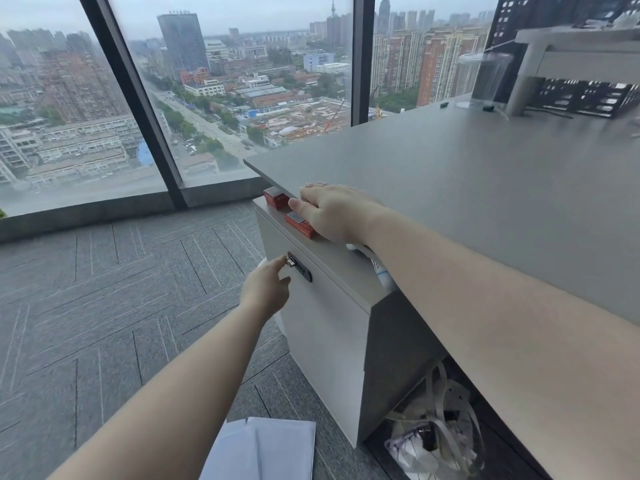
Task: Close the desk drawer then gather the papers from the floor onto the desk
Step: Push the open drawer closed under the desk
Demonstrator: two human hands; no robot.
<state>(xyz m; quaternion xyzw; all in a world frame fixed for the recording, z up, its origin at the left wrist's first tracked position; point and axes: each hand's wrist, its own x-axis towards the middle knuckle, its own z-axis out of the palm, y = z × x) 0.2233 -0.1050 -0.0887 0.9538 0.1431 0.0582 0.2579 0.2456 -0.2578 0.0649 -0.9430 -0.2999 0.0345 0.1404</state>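
The pale grey desk drawer stands pulled out a little from under the grey desk. In the gap at its top lie two red boxes. My left hand is at the drawer front, fingertips pinched on the small metal knob of the black lock. My right hand lies flat on the desk's front edge above the drawer, thumb over the edge, holding nothing. White papers lie on the carpet at the bottom of the view, below the drawer.
Grey carpet runs left to floor-to-ceiling windows. A white bag with straps sits under the desk to the right of the drawer. On the desk's far end stand a clear plastic cup, a grey monitor stand and a black mesh tray.
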